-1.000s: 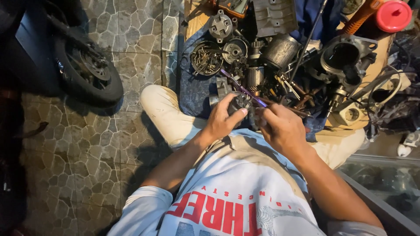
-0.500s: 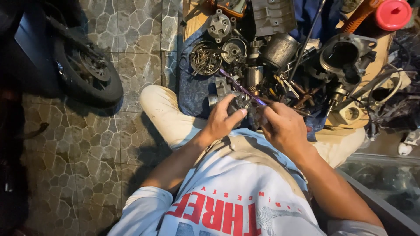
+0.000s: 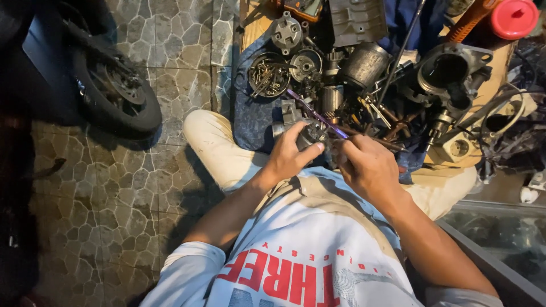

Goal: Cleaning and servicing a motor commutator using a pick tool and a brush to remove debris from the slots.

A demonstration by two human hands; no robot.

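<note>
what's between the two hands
In the head view, a small dark metal part sits between the left hand and right hand, with a purple tool above it.

The small part (image 3: 311,135) in the left hand (image 3: 287,159) is dull grey metal. The round tin (image 3: 268,75) of screws looks dark and greasy. The cap (image 3: 513,18) is shiny red plastic. The floor (image 3: 170,51) is rough stone, and the tyre (image 3: 116,99) is matt black rubber.

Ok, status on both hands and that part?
Left hand grips small dark metal engine part. Right hand works purple-handled tool at it. Spare parts crowd beyond.
</note>
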